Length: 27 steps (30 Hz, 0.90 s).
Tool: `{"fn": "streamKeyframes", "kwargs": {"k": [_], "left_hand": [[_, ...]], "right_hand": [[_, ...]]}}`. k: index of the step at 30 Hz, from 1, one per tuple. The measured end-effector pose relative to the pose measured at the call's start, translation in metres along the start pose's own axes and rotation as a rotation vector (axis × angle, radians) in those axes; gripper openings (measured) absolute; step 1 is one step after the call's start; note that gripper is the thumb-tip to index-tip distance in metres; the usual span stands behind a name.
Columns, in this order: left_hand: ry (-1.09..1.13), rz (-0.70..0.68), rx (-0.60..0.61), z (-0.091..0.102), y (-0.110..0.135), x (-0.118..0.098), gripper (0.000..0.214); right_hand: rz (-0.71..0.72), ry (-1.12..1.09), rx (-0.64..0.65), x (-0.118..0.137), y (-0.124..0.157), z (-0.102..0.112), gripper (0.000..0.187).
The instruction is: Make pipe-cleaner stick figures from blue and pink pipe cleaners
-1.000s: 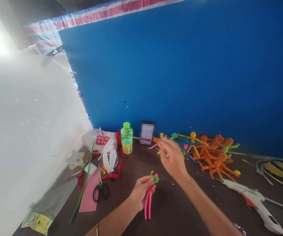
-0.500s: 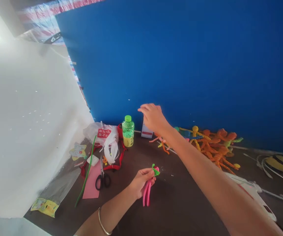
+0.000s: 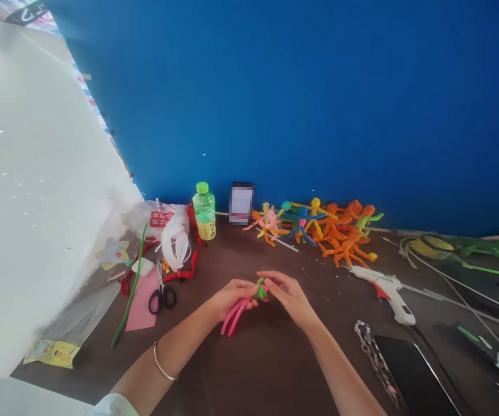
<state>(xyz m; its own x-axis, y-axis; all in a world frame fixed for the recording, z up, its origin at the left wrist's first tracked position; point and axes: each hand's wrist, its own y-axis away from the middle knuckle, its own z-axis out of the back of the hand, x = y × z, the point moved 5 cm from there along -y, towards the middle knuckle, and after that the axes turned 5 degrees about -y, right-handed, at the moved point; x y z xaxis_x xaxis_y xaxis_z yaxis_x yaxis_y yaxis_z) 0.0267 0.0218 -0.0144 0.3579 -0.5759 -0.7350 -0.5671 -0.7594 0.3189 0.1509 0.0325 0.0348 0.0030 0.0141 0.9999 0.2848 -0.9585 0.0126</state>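
Note:
A small pink and green pipe-cleaner figure (image 3: 234, 316) is held above the dark table, its pink strands hanging down to the left. My left hand (image 3: 234, 297) pinches it near the green wrapped part, fingers closed. From the other side, my right hand (image 3: 290, 296) closes its thumb and fingers on the green and pink end. Fingertips partly hide that end. To the left lie black-handled scissors (image 3: 162, 294), a pink sheet (image 3: 142, 306) and a long green pipe cleaner (image 3: 130, 292).
A green-capped bottle (image 3: 205, 214) and a propped phone (image 3: 241, 203) stand against the blue wall. Several pipe-cleaner figures (image 3: 340, 231) are piled at the back right. A white glue gun (image 3: 383, 289), a bead chain (image 3: 375, 358) and a black phone (image 3: 414, 372) lie at right.
My right hand has come down from near the back wall to the pipe-cleaner figure and now grips it. The left hand keeps its hold. The view has turned right and downward.

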Motion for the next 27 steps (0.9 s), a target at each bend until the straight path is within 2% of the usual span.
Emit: {"fn": "streamKeyframes", "kwargs": {"k": [6, 9, 16, 21, 27], "left_hand": [[-0.046, 0.029, 0.007, -0.002, 0.003, 0.0, 0.03], [-0.03, 0.047, -0.007, -0.003, 0.004, 0.001, 0.03], [-0.068, 0.023, -0.023, -0.006, 0.005, 0.0, 0.03], [-0.038, -0.017, 0.035, -0.01, 0.005, -0.003, 0.029], [-0.059, -0.017, 0.016, -0.011, 0.005, -0.006, 0.028]], "right_hand": [[-0.038, -0.155, 0.089, -0.007, 0.008, 0.0, 0.031], [-0.027, -0.206, 0.078, -0.009, 0.01, 0.001, 0.035], [0.143, -0.018, 0.067, -0.003, 0.009, 0.003, 0.015], [0.134, 0.051, 0.023, -0.007, 0.007, 0.008, 0.016], [0.144, 0.114, 0.01, -0.009, 0.007, 0.009, 0.015]]}}
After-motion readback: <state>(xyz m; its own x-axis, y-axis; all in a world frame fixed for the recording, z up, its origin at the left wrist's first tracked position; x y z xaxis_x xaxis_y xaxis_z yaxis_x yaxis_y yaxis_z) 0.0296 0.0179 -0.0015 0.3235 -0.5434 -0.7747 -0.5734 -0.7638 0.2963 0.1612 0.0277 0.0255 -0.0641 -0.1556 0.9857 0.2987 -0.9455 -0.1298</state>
